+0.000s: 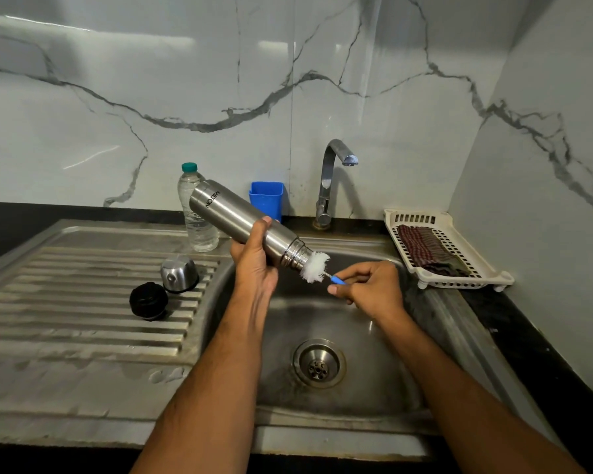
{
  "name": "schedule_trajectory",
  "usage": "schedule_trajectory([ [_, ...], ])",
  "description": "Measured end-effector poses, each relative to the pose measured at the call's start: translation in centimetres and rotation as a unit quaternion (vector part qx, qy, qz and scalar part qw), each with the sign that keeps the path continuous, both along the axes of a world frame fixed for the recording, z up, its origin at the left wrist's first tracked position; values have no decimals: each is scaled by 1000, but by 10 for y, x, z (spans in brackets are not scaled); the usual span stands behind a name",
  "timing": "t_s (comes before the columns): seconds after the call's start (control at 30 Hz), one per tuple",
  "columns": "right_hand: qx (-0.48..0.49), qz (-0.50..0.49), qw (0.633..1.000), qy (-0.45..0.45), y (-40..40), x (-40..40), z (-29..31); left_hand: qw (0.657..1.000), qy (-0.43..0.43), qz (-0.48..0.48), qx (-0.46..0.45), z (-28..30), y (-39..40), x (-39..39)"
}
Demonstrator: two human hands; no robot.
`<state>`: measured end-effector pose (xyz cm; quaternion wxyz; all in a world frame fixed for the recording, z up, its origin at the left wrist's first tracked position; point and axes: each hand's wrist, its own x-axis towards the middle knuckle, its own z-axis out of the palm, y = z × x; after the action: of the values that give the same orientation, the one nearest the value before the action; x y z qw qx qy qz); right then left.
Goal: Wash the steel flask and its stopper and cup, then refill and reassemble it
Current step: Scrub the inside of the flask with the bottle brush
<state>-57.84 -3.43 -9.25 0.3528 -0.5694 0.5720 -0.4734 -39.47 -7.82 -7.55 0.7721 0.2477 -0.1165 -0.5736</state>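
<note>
My left hand grips the steel flask round its middle and holds it tilted over the sink, mouth down to the right. My right hand pinches the blue handle of a bottle brush; its white bristles sit at the flask's open mouth, partly inside. The steel cup stands upside down on the ribbed drainboard. In front of it lies the black stopper.
The sink basin with its drain lies below my hands. The tap stands behind, no water running. A clear plastic water bottle and a blue holder stand at the back. A white rack with a checked cloth is on the right.
</note>
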Motion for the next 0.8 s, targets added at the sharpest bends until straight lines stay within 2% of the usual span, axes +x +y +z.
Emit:
schedule_trajectory([
  [0.13,3,5,1000,-23,-5,25,-1,999,-41,2,-6,0,-1,-11],
  [0.37,77,138,984,-85,0,-5,9,1000,-11,-2,-17,0,-1,-2],
  [0.53,133,197,957,-166,-8,18,6,998,-46,-5,-30,2,0,-14],
  [0.6,139,213,956,-146,-5,14,7,998,-49,3,-32,1,-3,-9],
  [0.7,100,174,977,-77,-5,4,4,999,-43,1,-25,-1,-4,-8],
  [0.8,42,73,994,-77,-6,18,1,997,-61,-16,-35,-1,0,-18],
])
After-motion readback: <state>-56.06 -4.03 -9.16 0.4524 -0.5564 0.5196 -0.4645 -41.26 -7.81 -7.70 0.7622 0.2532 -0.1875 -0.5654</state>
